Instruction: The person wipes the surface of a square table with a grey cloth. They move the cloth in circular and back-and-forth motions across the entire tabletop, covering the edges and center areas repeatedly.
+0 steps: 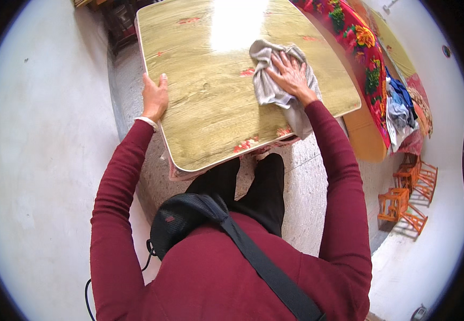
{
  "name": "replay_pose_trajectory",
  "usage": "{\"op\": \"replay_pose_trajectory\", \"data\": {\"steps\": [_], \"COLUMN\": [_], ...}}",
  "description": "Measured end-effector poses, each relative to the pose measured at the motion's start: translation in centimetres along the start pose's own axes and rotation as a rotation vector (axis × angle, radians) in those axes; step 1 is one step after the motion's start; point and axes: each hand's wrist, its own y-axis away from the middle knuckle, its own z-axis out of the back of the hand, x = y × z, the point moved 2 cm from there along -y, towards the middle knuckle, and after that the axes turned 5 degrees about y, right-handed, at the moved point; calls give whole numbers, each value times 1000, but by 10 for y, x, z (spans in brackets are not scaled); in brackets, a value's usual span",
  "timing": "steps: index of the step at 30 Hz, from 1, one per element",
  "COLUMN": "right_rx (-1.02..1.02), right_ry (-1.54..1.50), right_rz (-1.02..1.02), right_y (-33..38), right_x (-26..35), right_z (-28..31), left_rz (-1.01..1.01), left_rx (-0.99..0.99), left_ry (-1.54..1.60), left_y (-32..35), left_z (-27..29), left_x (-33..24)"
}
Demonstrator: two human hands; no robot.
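A low table (205, 115) with a wood-grain top, red flower prints and a pale rim stands in front of me. My left hand (155, 98) is closed on its left edge, the thumb at the rim; some fingers are hidden. Over the right part of the top lies a crumpled grey-beige cloth (267, 88), one end hanging past the near edge. My right hand (290, 76) presses flat on this cloth, its fingers stretched out and spread.
A bed or bench with a red floral cover (364, 59) runs along the right, close to the table. Folded clothes (400, 109) are piled on it. Orange wooden stools (395, 204) stand by the right wall. A white wall (45, 160) rises at left.
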Motion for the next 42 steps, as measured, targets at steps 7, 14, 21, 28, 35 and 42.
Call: {"op": "replay_pose_trajectory", "data": {"steps": [7,14,21,28,35,42], "right_rx": [88,18,-49,-53,27,-27], "right_ry": [-81,-35,-232,-18,-66,-63], "right_rz": [-12,491,633,103,-95,335], "right_y": [-76,1,108,40,-76,-33], "right_x": [113,220,152,-19,39,188], "right_z": [4,28,46,9,-12,13], "left_rz": [-9,-30,-1,16,22,11], "left_rx": [-7,-36,-17,1,-30,-15], "left_ry": [57,46,55,98,36,80], "left_y": [-1,-1,0,4,-2,0], "left_z": [-1,2,5,1,-2,1], "left_x": [0,-1,-3,-7,13,0]}}
